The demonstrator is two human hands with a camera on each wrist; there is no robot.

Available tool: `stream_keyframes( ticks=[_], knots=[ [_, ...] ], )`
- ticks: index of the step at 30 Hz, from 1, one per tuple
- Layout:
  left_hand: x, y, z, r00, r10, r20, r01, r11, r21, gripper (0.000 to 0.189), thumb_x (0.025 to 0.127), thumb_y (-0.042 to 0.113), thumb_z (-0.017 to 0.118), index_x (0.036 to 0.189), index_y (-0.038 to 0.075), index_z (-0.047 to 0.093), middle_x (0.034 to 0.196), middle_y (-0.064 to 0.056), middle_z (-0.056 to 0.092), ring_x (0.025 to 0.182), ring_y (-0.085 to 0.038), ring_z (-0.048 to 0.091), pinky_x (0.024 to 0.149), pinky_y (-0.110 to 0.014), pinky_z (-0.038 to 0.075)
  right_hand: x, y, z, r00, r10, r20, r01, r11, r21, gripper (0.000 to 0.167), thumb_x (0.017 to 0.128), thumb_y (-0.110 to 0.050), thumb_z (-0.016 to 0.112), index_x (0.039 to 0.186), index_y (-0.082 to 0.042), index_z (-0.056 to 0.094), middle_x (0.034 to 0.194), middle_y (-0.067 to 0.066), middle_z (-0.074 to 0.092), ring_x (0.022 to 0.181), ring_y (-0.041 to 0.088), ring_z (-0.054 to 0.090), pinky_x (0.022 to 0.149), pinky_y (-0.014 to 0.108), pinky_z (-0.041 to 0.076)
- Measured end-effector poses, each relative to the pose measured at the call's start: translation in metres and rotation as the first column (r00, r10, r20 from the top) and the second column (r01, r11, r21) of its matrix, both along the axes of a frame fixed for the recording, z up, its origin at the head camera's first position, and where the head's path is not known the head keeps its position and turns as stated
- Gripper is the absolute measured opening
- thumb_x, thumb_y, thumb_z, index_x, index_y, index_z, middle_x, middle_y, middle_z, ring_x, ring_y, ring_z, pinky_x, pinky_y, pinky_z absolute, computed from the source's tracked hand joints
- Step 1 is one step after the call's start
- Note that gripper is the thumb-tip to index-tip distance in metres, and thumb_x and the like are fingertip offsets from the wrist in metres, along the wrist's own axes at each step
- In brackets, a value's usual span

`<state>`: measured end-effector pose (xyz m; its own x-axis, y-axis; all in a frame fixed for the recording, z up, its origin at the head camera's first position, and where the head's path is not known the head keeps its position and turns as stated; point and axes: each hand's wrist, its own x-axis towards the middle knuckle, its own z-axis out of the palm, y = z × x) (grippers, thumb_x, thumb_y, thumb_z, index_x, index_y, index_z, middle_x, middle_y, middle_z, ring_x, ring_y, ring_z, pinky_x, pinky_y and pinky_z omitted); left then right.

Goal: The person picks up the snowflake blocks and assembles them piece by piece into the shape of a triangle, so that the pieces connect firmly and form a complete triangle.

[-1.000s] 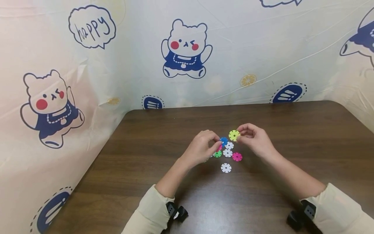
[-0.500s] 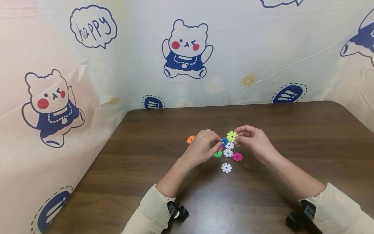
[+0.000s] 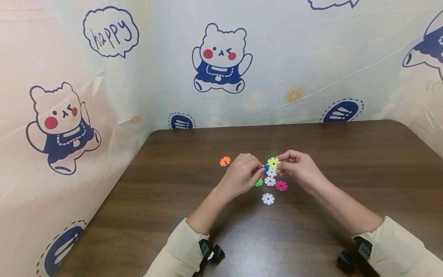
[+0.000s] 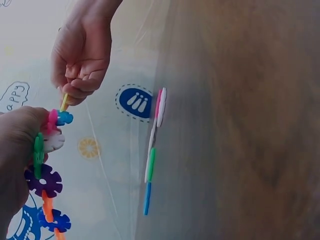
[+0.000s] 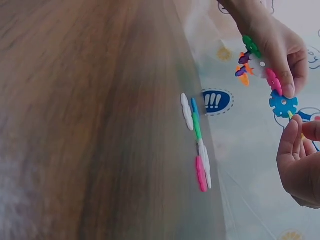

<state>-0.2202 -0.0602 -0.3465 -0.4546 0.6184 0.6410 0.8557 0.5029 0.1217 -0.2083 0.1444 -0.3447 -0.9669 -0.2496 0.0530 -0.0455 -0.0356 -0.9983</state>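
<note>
My left hand [image 3: 240,173] pinches a chain of interlocked, notched plastic discs by its pink disc [image 4: 51,119]. A blue disc [image 5: 283,104] forms the chain's near end; white, green [image 4: 38,155], purple [image 4: 45,181] and orange discs trail behind it. Between the thumb and fingers of my right hand [image 3: 300,169] is a yellow notched disc [image 3: 273,163]. Its edge meets the blue disc in the right wrist view, but whether the slots interlock I cannot tell. Left of my left hand, an orange disc [image 3: 225,161] shows in the head view.
Loose discs lie on the brown wooden table [image 3: 194,154] below the hands: a pink disc [image 3: 281,186], white discs [image 3: 268,199], a green disc [image 5: 196,126] and a blue disc [image 4: 147,198]. A printed cloth [image 3: 221,107] hangs behind the table.
My right hand has brought the yellow disc left and slightly down, up to the blue disc. The orange disc has come into view left of my left hand, which has barely moved.
</note>
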Motion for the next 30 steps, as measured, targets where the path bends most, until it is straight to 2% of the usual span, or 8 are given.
stream_keyframes(
  ticks=[6, 12, 16, 23, 30],
  knots=[
    [0.0008, 0.0029, -0.0002, 0.998, -0.013, -0.064, 0.016, 0.999, 0.046, 0.01, 0.075, 0.005, 0.074, 0.076, 0.005, 0.065, 0.073, -0.001, 0.061, 0.073, -0.014, 0.053, 0.078, -0.024, 0.043, -0.0019, -0.0018, 0.0006, 0.999, 0.02, 0.05, -0.016, 0.996, -0.089, 0.012, 0.085, 0.006, 0.056, 0.097, 0.007, 0.054, 0.077, 0.005, 0.064, 0.066, 0.013, 0.06, 0.069, 0.03, 0.052],
    [0.0011, 0.0028, -0.0007, 0.996, 0.003, -0.091, 0.0, 1.0, 0.028, 0.009, 0.077, 0.005, 0.072, 0.074, 0.005, 0.063, 0.071, -0.001, 0.059, 0.072, -0.014, 0.051, 0.076, -0.024, 0.042, -0.0038, -0.0063, -0.0019, 0.998, 0.028, 0.057, -0.023, 0.995, -0.098, 0.012, 0.083, 0.009, 0.055, 0.094, 0.005, 0.056, 0.075, 0.005, 0.064, 0.063, 0.011, 0.06, 0.066, 0.029, 0.053],
    [0.0009, 0.0022, -0.0007, 0.997, 0.003, -0.076, -0.001, 1.0, 0.023, 0.009, 0.077, 0.006, 0.072, 0.075, 0.005, 0.063, 0.071, -0.001, 0.059, 0.071, -0.013, 0.051, 0.077, -0.024, 0.042, -0.0037, -0.0065, -0.0027, 0.998, 0.025, 0.063, -0.021, 0.997, -0.074, 0.013, 0.084, 0.008, 0.055, 0.097, 0.006, 0.055, 0.075, 0.005, 0.064, 0.064, 0.011, 0.061, 0.067, 0.03, 0.053],
    [0.0003, 0.0003, 0.0001, 0.999, 0.001, -0.041, -0.002, 1.0, -0.009, 0.011, 0.076, 0.005, 0.074, 0.077, 0.006, 0.063, 0.072, 0.0, 0.058, 0.071, -0.013, 0.05, 0.075, -0.025, 0.042, -0.0033, -0.0051, -0.0041, 0.995, 0.07, 0.072, -0.068, 0.997, -0.03, 0.018, 0.086, 0.005, 0.054, 0.102, 0.007, 0.046, 0.081, 0.007, 0.062, 0.067, 0.013, 0.062, 0.069, 0.028, 0.053],
    [-0.0009, -0.001, 0.0019, 1.0, 0.014, -0.015, -0.015, 0.998, -0.054, 0.009, 0.078, 0.008, 0.072, 0.078, 0.006, 0.064, 0.072, -0.001, 0.058, 0.072, -0.013, 0.049, 0.076, -0.025, 0.041, -0.0057, -0.0034, -0.0083, 0.991, 0.103, 0.087, -0.1, 0.994, -0.039, 0.022, 0.087, 0.003, 0.055, 0.106, 0.006, 0.044, 0.083, 0.007, 0.058, 0.07, 0.015, 0.061, 0.07, 0.028, 0.052]
  ],
)
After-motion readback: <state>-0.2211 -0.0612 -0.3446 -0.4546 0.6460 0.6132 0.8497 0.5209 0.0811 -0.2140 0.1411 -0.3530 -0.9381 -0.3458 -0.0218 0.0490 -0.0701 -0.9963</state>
